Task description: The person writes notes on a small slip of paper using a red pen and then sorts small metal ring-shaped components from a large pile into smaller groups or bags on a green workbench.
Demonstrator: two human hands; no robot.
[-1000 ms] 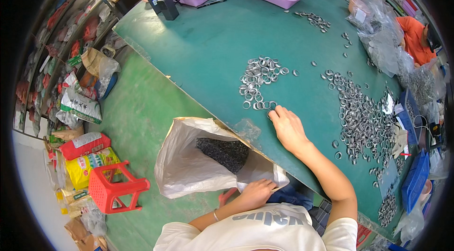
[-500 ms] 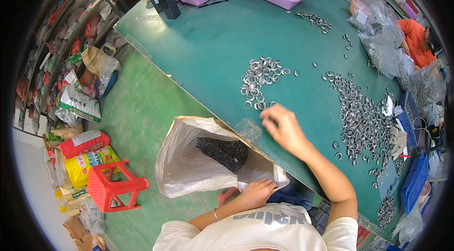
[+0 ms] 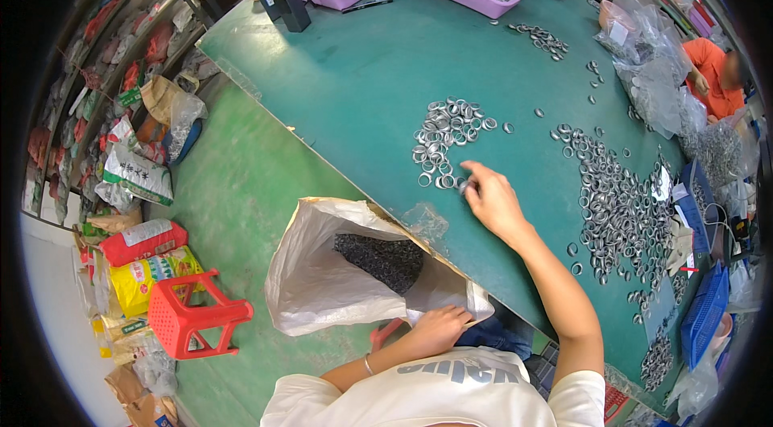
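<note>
Mid-frame, the right hand (image 3: 494,200), forefinger out, is by metal rings (image 3: 449,123) on the desk (image 3: 346,97) — any pinch, I cannot tell. Lower centre, the left hand (image 3: 440,327) grips the white sack (image 3: 316,286) — best held wide.

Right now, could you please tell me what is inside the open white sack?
The open white sack holds small dark pieces; anything beneath their top layer is covered and cannot be seen.

On bench (image 3: 354,97): ring pile (image 3: 456,123) ahead-L of my R grip (image 3: 492,200), 2nd pile (image 3: 616,214) to its R; sack (image 3: 310,290) L, stool (image 3: 172,322) farther L.
</note>
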